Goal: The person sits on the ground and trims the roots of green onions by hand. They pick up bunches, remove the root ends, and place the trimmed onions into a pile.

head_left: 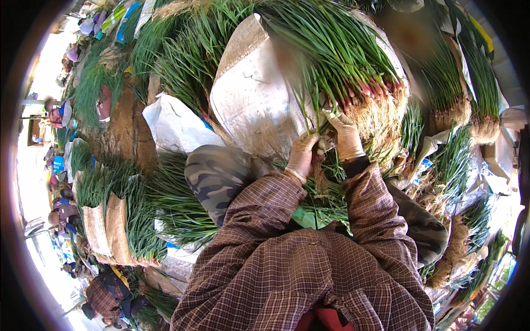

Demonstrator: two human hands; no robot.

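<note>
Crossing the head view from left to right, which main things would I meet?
Brown wrapping → smaller white sack → left hand → right hand → green onion bundle at the upper right.

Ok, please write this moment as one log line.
left hand: gripping thin green onion stalks | right hand: touching same stalks | nearby: large green onion bundle with tan stringy roots, white woven sack

A hand could pass low over the bare left face of the large white sack [248, 102]. Bundled green onions [348, 55] block its upper right; their shaggy roots [383, 118], its lower right. Leafy heaps [187, 66] wall its upper left, a camouflage-clad knee [212, 174] its lower left. Upright stalks [302, 107] in the hands [302, 154] bar its lower middle.
</note>
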